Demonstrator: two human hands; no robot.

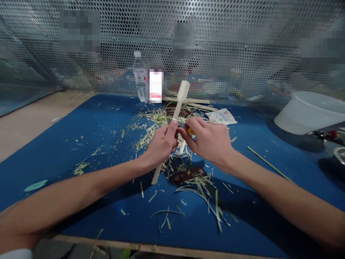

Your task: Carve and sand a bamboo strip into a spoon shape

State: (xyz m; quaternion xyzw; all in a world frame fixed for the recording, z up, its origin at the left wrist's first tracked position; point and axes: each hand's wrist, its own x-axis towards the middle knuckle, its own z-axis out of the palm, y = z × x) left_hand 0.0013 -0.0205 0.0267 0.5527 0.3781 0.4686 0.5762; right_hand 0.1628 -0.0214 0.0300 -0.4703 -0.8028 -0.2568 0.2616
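My left hand (164,140) is closed around the middle of a pale bamboo spatula (182,92). Its wide, flat head points up and away from me, and the lower end of its handle shows below my fist. My right hand (210,140) grips a small knife (192,131) with a yellow handle, most of it hidden by the fingers. The dark blade lies across the handle, right beside my left thumb. Pale shavings (151,138) are heaped under both hands. A dark brown strip (188,175) lies among them, nearer to me.
A water bottle (139,77) and a lit phone (155,85) stand at the back against a perforated metal screen (115,43). A printed packet (221,116) lies right of the shavings. A white tub (299,115) is at the right, and a thin green stick (269,163) lies nearby.
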